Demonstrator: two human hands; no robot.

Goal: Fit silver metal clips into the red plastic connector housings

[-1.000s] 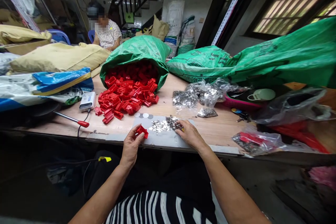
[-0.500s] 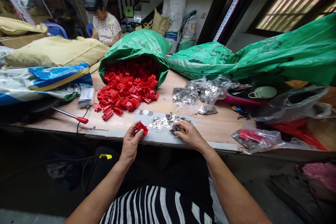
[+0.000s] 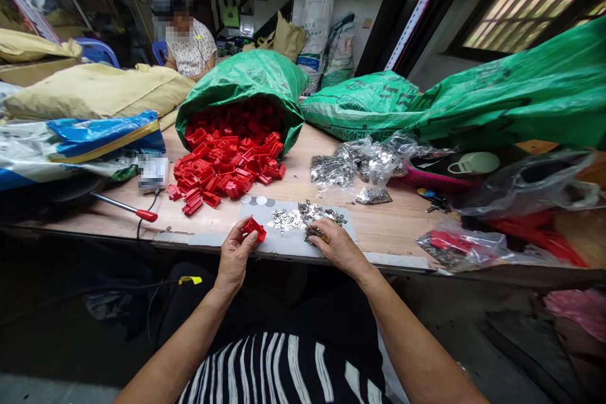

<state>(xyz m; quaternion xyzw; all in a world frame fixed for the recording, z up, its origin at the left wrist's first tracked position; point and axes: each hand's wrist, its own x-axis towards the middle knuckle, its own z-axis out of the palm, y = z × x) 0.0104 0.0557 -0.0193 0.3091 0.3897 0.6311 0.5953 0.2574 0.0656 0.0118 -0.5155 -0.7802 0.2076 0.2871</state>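
My left hand [image 3: 234,254] is closed around a red plastic part [image 3: 255,231], a small hollow block, held just above the front of a grey mat [image 3: 288,245]. At the mat's right side my right hand [image 3: 341,247] has its fingers bent together over a little cluster of dark metal pieces [image 3: 312,233]. A bit of yellow shows between those fingers; what it belongs to is hidden. Small shiny flat metal pieces [image 3: 286,219] lie spread on the mat between and beyond my hands.
Red parts [image 3: 222,167] spill from a green sack [image 3: 250,76]. Clear bags of metal pieces [image 3: 331,170] lie right of them. A red-tipped lever [image 3: 146,215] juts out at the left. More green sacks [image 3: 473,107] stand right. A person [image 3: 189,44] sits across the table.
My right hand has shifted slightly left and down, its fingers still over the metal pieces. My left hand keeps the red plastic part in nearly the same place.
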